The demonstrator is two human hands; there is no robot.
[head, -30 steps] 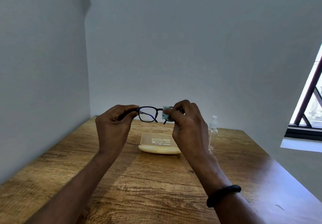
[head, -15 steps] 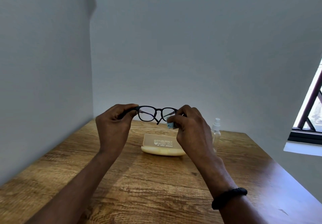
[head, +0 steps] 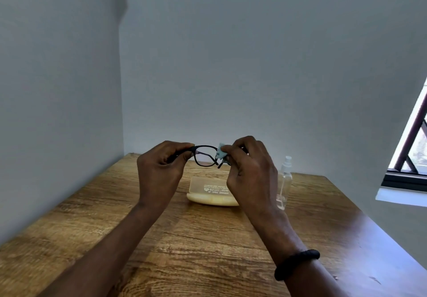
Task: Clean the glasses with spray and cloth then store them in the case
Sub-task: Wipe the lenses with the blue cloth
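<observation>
Frame centre, above the tabletop (head: pixel 184 250): left hand (head: pixel 159 169) grips the glasses (head: pixel 204 156) at one end; right hand (head: pixel 249 172) pinches the cloth (head: pixel 221 151) over the far lens.

Risk: hard rubbing against a one-end hold could twist or drop the frame. The right forearm could topple the nearby spray bottle (head: pixel 285 181).

Count: one glasses, one cloth, one case (head: pixel 208 192), one bottle.

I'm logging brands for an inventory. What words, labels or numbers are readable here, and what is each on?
On the case: a small logo and lines of white print, seemingly upside down from this view, too small and blurred to read.
On the spray bottle: no label or print shows.
On the glasses: no marking can be made out.
</observation>
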